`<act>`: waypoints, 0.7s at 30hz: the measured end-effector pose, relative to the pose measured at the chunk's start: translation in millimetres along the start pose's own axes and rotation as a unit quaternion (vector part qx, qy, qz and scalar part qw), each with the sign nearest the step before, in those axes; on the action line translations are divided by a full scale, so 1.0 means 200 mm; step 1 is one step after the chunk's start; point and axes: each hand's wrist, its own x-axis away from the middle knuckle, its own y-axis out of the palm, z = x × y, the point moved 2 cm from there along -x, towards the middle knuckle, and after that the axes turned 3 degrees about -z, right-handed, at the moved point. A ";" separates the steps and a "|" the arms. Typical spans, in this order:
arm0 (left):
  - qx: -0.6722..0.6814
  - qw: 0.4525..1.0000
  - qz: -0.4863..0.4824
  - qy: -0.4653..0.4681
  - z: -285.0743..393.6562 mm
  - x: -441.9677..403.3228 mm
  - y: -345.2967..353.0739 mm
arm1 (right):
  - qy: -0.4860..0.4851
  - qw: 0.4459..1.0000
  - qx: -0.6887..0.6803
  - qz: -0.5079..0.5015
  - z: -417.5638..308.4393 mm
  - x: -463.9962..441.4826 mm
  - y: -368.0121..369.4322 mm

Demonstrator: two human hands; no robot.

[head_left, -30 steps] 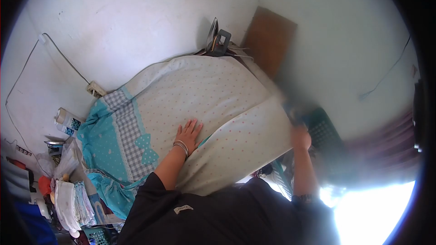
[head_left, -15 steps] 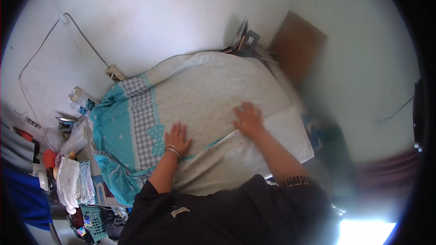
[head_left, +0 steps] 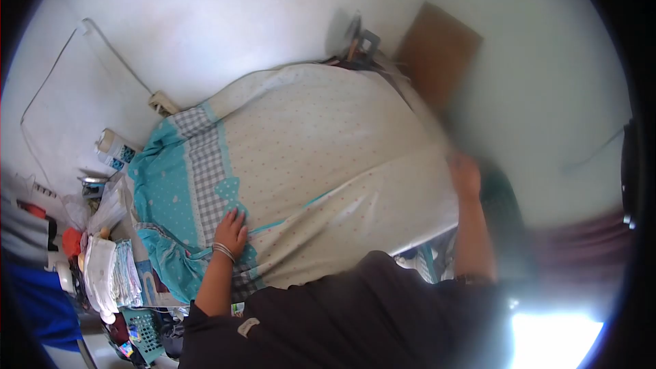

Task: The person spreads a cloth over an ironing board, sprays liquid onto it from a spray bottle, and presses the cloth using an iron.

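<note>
A large piece of bed linen (head_left: 321, 137) lies spread over a raised surface. Most of it is cream with small dots; its left end has a grey gingham band and a turquoise section, bunched in folds. My left hand (head_left: 231, 234) rests flat on it beside a turquoise bow print, fingers stretched out. From there a fold with a turquoise edge runs towards the middle. At the right edge of the linen is my right hand (head_left: 465, 172), blurred, its fingers largely hidden, so I cannot make out whether it grips the edge.
What looks like a clothes iron (head_left: 365, 44) stands at the far corner, near a brown board (head_left: 437, 55) against the wall. A power strip (head_left: 162, 104) and a white container (head_left: 113, 149) are at the left. Folded cloths (head_left: 102, 273) lie nearer, above a green basket (head_left: 145, 335).
My right hand has moved from the middle of the linen out to its right edge. My left hand has slid left and nearer, onto the area by the bow print.
</note>
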 end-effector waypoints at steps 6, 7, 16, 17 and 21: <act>0.050 0.996 0.032 0.061 0.29 0.07 0.00 | 0.367 0.929 0.039 -0.015 0.58 0.74 -0.17; 0.051 0.996 0.026 0.065 0.32 0.06 0.00 | 0.391 0.910 0.083 -0.111 0.74 0.91 -0.07; -0.011 0.991 -0.073 0.111 0.50 -0.13 0.03 | 0.128 0.921 0.005 -0.367 0.50 1.26 0.56; -0.012 0.993 -0.064 0.101 0.53 -0.10 -0.01 | 0.114 0.923 0.004 -0.367 0.49 1.22 0.57; -0.061 0.976 -0.075 0.194 0.76 0.09 -0.08 | 0.185 0.928 -0.007 -0.323 0.64 1.27 0.55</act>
